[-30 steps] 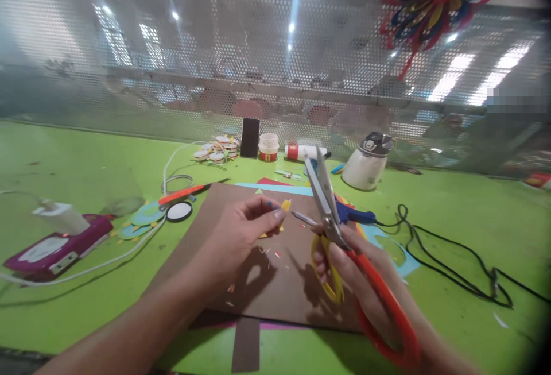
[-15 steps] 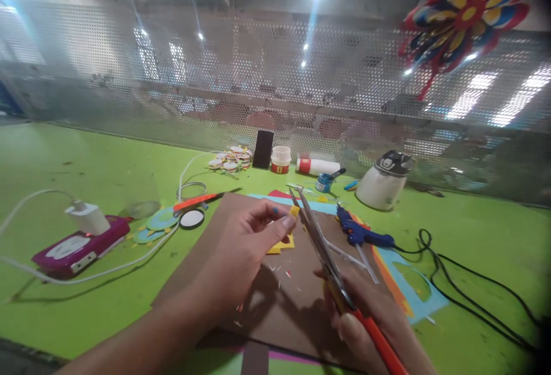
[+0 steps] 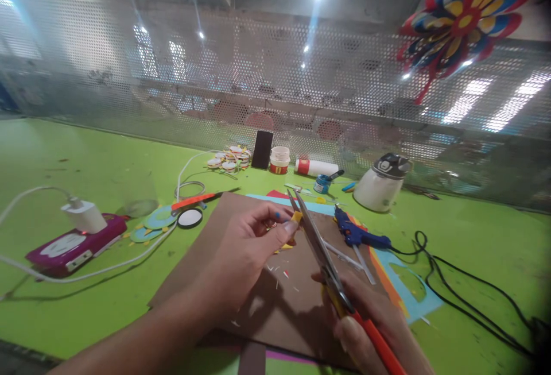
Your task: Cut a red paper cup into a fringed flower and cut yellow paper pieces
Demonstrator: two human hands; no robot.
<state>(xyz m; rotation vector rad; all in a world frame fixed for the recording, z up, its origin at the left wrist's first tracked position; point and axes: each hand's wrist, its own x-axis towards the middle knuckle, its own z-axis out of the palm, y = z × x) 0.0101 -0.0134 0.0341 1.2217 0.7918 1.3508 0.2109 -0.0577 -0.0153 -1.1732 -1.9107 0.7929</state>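
My left hand pinches a small piece of yellow paper between thumb and forefinger. My right hand is closed round the orange handle of a pair of scissors. Its blades stand slightly apart, tips pointing away from me, just right of the yellow piece. Whether a blade touches the paper I cannot tell. Below both hands lies a brown board with small white and red scraps on it. More yellow paper lies on the board, partly covered by my left hand.
Right of the board, a blue glue gun trails a black cord over light-blue paper. A white kettle-like container, paint jar, tub and phone stand behind. At left lie a purple power strip and an orange cutter.
The view has shifted slightly. Both hands keep their grips; the yellow piece sits a little lower beside the blades, and my left hand covers more of the yellow paper below.
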